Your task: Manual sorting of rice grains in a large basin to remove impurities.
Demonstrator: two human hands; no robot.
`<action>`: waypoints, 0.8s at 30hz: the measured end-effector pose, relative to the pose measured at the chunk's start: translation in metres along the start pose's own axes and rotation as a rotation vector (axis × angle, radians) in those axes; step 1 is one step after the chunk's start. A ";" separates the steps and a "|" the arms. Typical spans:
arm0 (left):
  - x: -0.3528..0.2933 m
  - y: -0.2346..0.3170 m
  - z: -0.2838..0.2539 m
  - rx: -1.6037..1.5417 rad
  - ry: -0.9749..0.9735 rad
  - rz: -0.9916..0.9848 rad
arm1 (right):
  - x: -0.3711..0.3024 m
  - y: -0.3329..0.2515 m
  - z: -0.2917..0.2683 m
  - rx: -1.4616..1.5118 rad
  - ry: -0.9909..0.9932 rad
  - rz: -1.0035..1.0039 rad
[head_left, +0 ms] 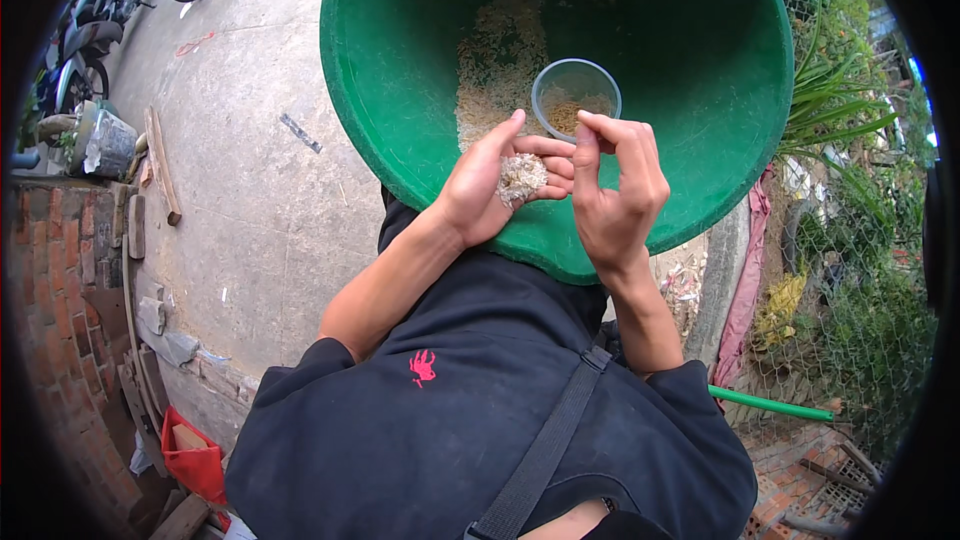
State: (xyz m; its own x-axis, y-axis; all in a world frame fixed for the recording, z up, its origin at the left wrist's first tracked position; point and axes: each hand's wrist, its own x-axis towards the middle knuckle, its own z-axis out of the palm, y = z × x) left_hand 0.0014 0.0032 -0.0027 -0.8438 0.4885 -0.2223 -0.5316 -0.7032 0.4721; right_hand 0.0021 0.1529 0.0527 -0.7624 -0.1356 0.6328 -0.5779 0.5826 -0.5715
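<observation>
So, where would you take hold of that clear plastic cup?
The clear cup is probably best held by its outer wall just below the rim, from the right: the green basin looks bare there, while pale grain lies to the left. Its open mouth faces up with browner grain inside, so a level grip around the wall should avoid spills. The right hand is nearest.

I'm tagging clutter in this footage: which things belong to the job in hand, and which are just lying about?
In use:
- left hand, cupping pale grains
- right hand, thumb and finger pinched
- clear cup
- green tub

Lying about:
- wooden plank
- red bag
- green pole
</observation>
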 end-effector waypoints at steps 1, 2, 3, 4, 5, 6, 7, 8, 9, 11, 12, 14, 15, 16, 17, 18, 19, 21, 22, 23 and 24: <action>0.000 0.001 0.001 -0.005 -0.015 0.006 | 0.001 0.000 0.001 -0.126 0.083 -0.063; 0.000 0.001 0.002 -0.005 -0.016 0.005 | 0.002 0.001 0.001 -0.192 0.081 -0.037; 0.000 0.002 0.003 0.011 0.012 0.002 | 0.003 0.003 0.003 -0.191 0.081 -0.039; 0.000 0.002 0.004 0.026 0.039 -0.002 | 0.004 0.005 0.005 -0.196 0.072 -0.006; 0.000 0.001 0.001 0.027 0.039 -0.001 | 0.004 0.007 0.007 -0.202 0.064 0.026; 0.000 0.001 -0.001 0.021 0.009 0.003 | 0.002 0.011 0.005 -0.192 -0.008 -0.010; 0.000 0.001 -0.003 0.015 -0.020 0.006 | 0.000 0.012 0.006 -0.191 -0.009 -0.012; 0.000 -0.001 -0.004 0.014 -0.020 0.008 | -0.001 0.011 0.006 -0.145 -0.077 -0.076; -0.001 -0.001 0.001 0.021 0.081 0.038 | -0.004 0.011 0.006 -0.102 -0.144 -0.136; -0.001 -0.002 0.002 0.027 0.180 0.065 | -0.008 0.008 0.006 -0.042 -0.204 -0.092; -0.002 -0.002 -0.001 0.029 0.145 0.066 | -0.008 0.007 0.007 -0.058 -0.224 -0.123; -0.001 -0.001 -0.005 0.033 0.112 0.068 | -0.009 0.008 0.008 -0.063 -0.268 -0.143; 0.000 -0.002 -0.006 0.021 0.097 0.060 | -0.010 0.009 0.007 -0.062 -0.268 -0.142; 0.001 -0.002 -0.006 0.008 0.083 0.052 | -0.010 0.009 0.007 -0.084 -0.291 -0.145; 0.000 -0.002 -0.005 0.008 0.083 0.051 | -0.010 0.009 0.007 -0.106 -0.313 -0.149; -0.001 -0.001 -0.003 0.010 0.122 0.053 | -0.010 0.008 0.007 -0.106 -0.313 -0.147; -0.001 -0.001 -0.002 0.012 0.161 0.056 | -0.011 0.006 0.006 -0.111 -0.336 -0.117; 0.000 -0.002 -0.002 0.016 0.186 0.051 | -0.011 0.005 0.006 -0.115 -0.359 -0.086; 0.000 -0.002 -0.003 0.019 0.211 0.046 | -0.012 0.005 0.006 -0.124 -0.367 -0.083; 0.000 -0.003 -0.004 0.020 0.212 0.046 | -0.012 0.006 0.006 -0.132 -0.374 -0.080; 0.000 -0.003 -0.006 0.007 0.188 0.052 | -0.013 0.006 0.007 -0.133 -0.374 -0.080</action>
State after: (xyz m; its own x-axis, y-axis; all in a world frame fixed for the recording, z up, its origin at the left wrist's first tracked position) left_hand 0.0024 0.0024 -0.0088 -0.8692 0.3461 -0.3531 -0.4873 -0.7209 0.4928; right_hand 0.0061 0.1529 0.0378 -0.7840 -0.4527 0.4247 -0.6158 0.6534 -0.4403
